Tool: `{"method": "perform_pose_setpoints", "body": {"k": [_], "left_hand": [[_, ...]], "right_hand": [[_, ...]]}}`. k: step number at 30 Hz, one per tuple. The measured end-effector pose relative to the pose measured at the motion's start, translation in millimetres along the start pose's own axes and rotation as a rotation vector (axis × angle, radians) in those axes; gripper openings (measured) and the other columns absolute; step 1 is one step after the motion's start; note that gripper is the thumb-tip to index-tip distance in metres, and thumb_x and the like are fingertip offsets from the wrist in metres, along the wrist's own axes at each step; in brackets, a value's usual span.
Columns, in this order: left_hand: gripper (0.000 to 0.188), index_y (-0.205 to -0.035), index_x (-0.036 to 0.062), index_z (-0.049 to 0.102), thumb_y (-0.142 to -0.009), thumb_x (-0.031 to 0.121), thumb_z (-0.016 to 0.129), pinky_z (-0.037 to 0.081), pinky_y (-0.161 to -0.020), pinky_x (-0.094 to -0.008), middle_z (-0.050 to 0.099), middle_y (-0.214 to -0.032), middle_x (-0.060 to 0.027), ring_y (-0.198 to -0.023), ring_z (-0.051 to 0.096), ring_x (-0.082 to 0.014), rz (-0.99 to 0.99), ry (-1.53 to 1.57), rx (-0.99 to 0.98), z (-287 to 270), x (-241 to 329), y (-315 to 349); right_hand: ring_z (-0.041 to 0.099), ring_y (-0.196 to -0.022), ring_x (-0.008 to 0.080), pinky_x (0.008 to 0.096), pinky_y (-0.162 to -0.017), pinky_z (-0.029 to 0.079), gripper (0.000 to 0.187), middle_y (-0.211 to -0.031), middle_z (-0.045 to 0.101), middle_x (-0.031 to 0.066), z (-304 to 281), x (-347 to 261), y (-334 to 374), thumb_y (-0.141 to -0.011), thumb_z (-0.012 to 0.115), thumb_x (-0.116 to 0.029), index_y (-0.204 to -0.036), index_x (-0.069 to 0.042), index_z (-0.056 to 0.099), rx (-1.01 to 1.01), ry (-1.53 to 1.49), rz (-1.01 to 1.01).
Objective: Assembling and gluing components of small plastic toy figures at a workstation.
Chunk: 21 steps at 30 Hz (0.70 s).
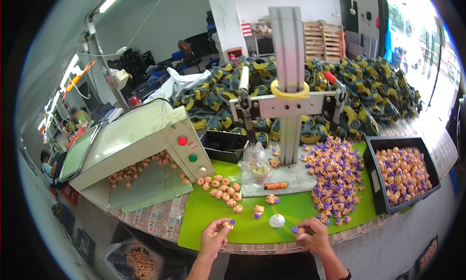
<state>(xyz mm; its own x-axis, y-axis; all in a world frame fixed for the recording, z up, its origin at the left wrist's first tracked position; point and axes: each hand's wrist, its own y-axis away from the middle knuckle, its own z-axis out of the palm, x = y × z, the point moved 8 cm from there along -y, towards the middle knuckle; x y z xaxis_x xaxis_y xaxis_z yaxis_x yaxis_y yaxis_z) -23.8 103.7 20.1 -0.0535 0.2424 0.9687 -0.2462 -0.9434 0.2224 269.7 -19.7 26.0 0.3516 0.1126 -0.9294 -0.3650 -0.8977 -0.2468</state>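
Note:
My left hand (pixel 213 238) pinches a small purple-and-peach toy body (pixel 230 223) above the front edge of the green mat (pixel 194 226). In my right hand (pixel 314 236), the fingers close on another small toy piece (pixel 296 230), peach with purple. Between the hands lies a white rounded object (pixel 277 221) with a small orange tip. Just beyond it are a peach-and-purple figurine (pixel 258 212) and a second one (pixel 272 199). Several round peach toy heads (pixel 225 190) sit farther left. A large heap of peach-and-purple toy pieces (pixel 335 178) spreads on the right.
A metal box machine (pixel 131 139) with red and green buttons stands left, peach heads inside. Centrally rises a clamp stand (pixel 290 134); an orange tube (pixel 275 186) lies on its base. A black crate (pixel 371 158) of pieces is right. Dark green-and-yellow parts (pixel 378 90) are piled behind.

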Motion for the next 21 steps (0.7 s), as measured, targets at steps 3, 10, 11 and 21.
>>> {"method": "perform_pose_setpoints", "body": {"k": [3,10,11,21], "left_hand": [[0.026,-0.107,0.0009,0.058,-0.085,0.012,0.065,0.041,-0.049,-0.0158,0.062,-0.093,-0.0033,-0.059,0.05,-0.0013,0.004,-0.157,-0.02,-1,3,-2],[0.025,-0.104,0.0005,0.057,-0.083,0.009,0.067,0.04,-0.049,-0.0141,0.063,-0.092,-0.0033,-0.06,0.051,-0.0006,0.144,-0.112,-0.014,-8,6,-7],[0.026,-0.104,0.0009,0.057,-0.082,0.012,0.068,0.042,-0.051,-0.0155,0.062,-0.094,-0.0037,-0.066,0.053,-0.0017,0.166,-0.105,-0.037,-8,6,-7],[0.029,-0.11,-0.0003,0.056,-0.085,0.012,0.065,0.04,-0.049,-0.0159,0.06,-0.095,-0.0032,-0.057,0.048,-0.0019,0.031,-0.01,-0.082,-9,3,-5]], "right_hand": [[0.061,-0.075,0.0181,0.028,-0.066,0.051,0.038,-0.084,0.06,0.0083,-1,6,7,-0.066,0.079,-0.024,-0.091,-0.001,0.062,-0.001,-0.024,-0.004],[0.059,-0.071,0.0125,0.0247,-0.064,0.05,0.028,-0.084,0.056,0.0061,6,26,12,-0.067,0.076,-0.002,-0.09,0.003,0.06,0.068,-0.199,0.105],[0.059,-0.07,0.0121,0.0244,-0.063,0.049,0.027,-0.083,0.056,0.006,5,24,11,-0.067,0.076,0.0,-0.089,0.003,0.06,0.095,-0.182,0.089],[0.057,-0.064,0.0137,0.0248,-0.057,0.047,0.033,-0.076,0.055,0.0063,0,-19,6,-0.059,0.078,0.002,-0.087,0.0,0.061,0.154,0.216,-0.041]]}}
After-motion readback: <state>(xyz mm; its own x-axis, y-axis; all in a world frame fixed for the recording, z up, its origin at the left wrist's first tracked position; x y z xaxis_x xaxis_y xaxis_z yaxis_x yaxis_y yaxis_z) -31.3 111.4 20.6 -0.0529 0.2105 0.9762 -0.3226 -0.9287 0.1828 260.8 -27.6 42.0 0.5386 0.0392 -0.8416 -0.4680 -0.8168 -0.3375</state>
